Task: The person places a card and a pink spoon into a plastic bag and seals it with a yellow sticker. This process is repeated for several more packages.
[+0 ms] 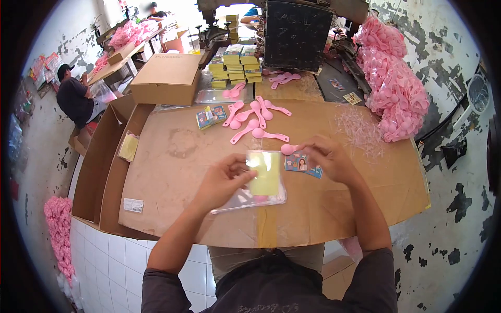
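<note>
At the near side, a pile of clear bags [235, 204] is laid on the cardboard sheet [172, 177]. Over it, a glossy yellow card [267, 183], seemingly under clear film, is gripped at its left edge by the thumb and fingers of the left hand [229, 176]. For good work, it should be held flat and lightly, so that no crease is made, and the spoon should be guided by its handle. This pink spoon [288, 149] lies with its bowl left of the fingertips of the right hand [327, 158], which are bent around the handle; a firm pinch cannot be confirmed. Printed cards [297, 163] are placed just below. Farther, loose spoons [258, 112] are scattered beside a banded card stack [211, 118].
</note>
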The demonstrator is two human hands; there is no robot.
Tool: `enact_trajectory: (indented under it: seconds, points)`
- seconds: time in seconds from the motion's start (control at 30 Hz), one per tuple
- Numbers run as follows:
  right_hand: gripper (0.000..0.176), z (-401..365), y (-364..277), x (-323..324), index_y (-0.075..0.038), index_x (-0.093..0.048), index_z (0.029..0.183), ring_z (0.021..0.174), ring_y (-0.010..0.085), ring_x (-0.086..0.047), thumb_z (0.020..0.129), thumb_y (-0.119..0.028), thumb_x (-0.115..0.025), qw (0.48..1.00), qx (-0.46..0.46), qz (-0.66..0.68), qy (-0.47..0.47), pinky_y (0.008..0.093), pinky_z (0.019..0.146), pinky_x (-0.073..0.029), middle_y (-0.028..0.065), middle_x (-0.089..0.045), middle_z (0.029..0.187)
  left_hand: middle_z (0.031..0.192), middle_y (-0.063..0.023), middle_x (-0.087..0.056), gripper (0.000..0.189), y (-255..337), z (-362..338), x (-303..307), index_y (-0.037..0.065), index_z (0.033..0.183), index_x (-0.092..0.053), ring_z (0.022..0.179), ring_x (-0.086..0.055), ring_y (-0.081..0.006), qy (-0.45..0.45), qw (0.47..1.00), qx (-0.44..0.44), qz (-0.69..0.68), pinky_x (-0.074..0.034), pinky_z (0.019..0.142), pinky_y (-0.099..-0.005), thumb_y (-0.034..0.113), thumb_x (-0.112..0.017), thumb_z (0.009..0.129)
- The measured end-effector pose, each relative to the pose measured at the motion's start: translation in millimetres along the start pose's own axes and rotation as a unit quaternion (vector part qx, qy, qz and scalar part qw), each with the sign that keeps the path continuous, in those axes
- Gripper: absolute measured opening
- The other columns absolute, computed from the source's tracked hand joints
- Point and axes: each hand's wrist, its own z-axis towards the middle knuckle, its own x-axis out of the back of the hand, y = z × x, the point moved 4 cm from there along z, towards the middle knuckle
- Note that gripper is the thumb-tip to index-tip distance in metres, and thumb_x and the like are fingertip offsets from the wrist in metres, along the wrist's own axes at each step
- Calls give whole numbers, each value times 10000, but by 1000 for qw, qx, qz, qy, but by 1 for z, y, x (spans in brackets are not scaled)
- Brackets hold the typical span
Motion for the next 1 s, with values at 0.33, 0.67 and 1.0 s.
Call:
enact_trajectory:
  seconds: [0.33,0.67,1.0]
  points:
    - [158,-19,57,74,31,-591,894,838,273,-608,951,-101,-525,974,-51,-191,112,373,797,-474,170,-624,877,1045,-164,-682,259,57,-60,277,-53,1130,-657,916,-699,-269,412,739,-181,502,-558,810,-387,165,-645,989]
    - [246,-19,68,70,32,-579,866,732,187,-512,994,-178,-574,969,-57,-192,144,352,688,-428,110,-556,770,985,-175,-603,569,20,-43,308,-17,1036,-625,923,-668,-422,354,543,-134,750,-557,789,-500,387,-891,736]
    - [190,-26,68,88,3,-646,1040,709,127,-482,1039,-166,-558,957,-50,-163,235,310,670,-425,47,-524,757,1136,-215,-686,478,22,-57,384,91,1219,-478,1014,-671,-459,443,619,26,648,-546,826,-550,127,-766,839]
